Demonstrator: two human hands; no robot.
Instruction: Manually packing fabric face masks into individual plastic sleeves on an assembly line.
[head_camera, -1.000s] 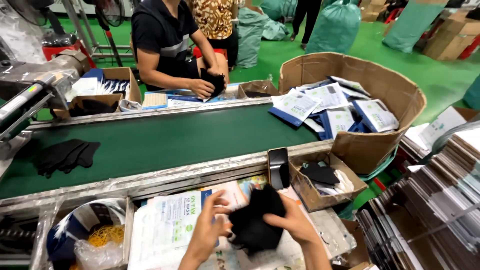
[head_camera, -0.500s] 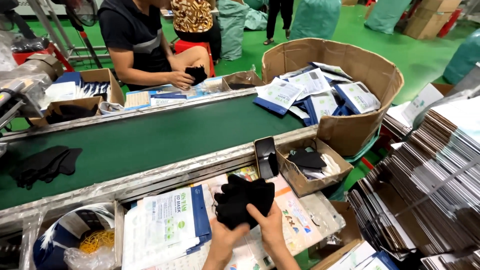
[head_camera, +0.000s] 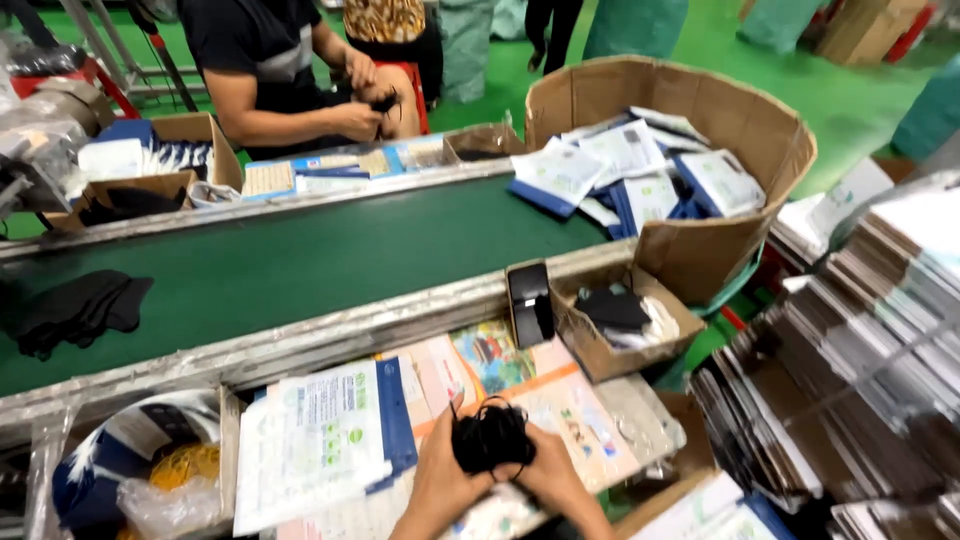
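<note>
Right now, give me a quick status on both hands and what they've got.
Left hand and right hand both clamped on a bundle of black masks, over the printed packets. Nothing blocking. Co-worker across the green belt.

The bundle of black masks (head_camera: 490, 437) is a small, dark, soft stack with thin ear loops curling out at its top and sides. It is bunched together and held up off the surface, gripped from below between the left hand (head_camera: 440, 480) and the right hand (head_camera: 548, 478), near the surface's front edge, above the printed sheets there.
</note>
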